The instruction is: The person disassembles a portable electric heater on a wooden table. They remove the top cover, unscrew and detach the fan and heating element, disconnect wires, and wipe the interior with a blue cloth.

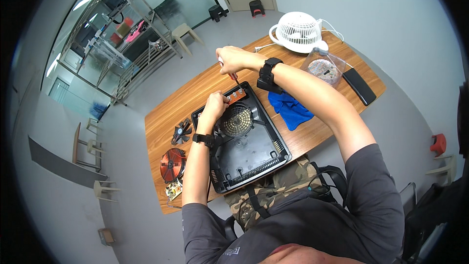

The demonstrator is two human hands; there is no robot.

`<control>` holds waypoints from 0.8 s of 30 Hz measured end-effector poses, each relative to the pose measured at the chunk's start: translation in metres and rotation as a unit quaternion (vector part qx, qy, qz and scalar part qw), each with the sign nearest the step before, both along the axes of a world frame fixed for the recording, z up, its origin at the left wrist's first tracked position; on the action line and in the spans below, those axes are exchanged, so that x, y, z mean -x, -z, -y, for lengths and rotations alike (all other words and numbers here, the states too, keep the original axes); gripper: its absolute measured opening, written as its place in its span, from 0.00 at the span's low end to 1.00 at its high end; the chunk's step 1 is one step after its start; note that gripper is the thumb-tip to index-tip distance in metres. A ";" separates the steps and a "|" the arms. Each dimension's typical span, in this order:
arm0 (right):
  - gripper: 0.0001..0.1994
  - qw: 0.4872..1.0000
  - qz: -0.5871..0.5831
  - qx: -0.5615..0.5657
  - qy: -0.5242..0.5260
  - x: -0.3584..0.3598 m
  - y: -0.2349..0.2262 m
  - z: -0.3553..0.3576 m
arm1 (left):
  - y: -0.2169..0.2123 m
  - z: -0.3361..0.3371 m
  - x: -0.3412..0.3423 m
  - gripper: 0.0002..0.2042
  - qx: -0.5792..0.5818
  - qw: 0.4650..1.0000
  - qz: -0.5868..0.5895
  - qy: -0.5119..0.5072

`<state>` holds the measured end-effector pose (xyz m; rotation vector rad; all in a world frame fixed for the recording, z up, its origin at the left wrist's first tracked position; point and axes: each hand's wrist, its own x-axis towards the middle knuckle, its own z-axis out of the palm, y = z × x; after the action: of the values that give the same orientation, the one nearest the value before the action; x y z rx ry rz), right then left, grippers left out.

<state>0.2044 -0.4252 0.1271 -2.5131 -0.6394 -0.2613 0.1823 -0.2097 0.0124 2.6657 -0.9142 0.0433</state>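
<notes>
A black plastic appliance housing [249, 156] lies open side up at the table's front edge, with a round vent grille moulded in its floor. Along its far edge sits a narrow orange-brown circuit board [238, 95] carrying small metallic parts. My right hand [233, 60] is closed round the handle of a red-and-white screwdriver [234, 76], whose shaft points down to the board. The exact spot its tip meets is too small to make out. My left hand [215, 104] has its fingers bent and closed on the board's left end; the fingertips are partly hidden.
Left of the housing lie a black fan [181, 132], a copper coil [172, 165] and a small circuit board [173, 190]. To the right are a blue cloth [291, 110], a clear plastic container [323, 70], a black flat device [359, 87] and a white fan [297, 32].
</notes>
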 end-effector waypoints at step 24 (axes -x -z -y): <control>0.17 0.990 0.048 -0.025 0.128 0.032 -0.034 0.025 | -0.047 0.008 0.000 0.11 -0.069 0.990 -0.121 -0.030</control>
<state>0.1723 -0.4505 0.1613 -2.5440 -0.3399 -0.4869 0.1826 -0.2177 0.0590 2.7457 -0.7836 -0.3328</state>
